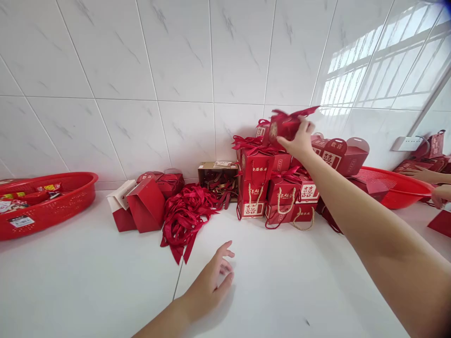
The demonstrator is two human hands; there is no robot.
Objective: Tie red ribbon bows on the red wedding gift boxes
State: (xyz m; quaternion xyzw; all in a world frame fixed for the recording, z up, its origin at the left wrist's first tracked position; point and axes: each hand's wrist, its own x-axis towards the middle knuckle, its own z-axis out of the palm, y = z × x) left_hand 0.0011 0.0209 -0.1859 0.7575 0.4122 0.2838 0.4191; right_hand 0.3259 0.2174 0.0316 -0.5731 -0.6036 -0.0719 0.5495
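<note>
My right hand [299,140] grips a red gift box [282,129] with a ribbon bow, at the top of a stack of red boxes [257,164] against the tiled wall. Several stacked boxes have ribbon bows or rope handles. My left hand [216,279] hovers low over the white table [268,277], fingers apart and slightly curled, holding nothing. Beyond it to the left lies a heap of loose red ribbons [186,211]. Two folded red boxes [146,204] stand left of the ribbons.
A red basket [70,202] with packets sits at the far left, another red basket [405,188] at the right. An open carton [218,176] of dark red strips is by the wall. Another person's hands [442,195] show at the right edge, near a power strip [407,143].
</note>
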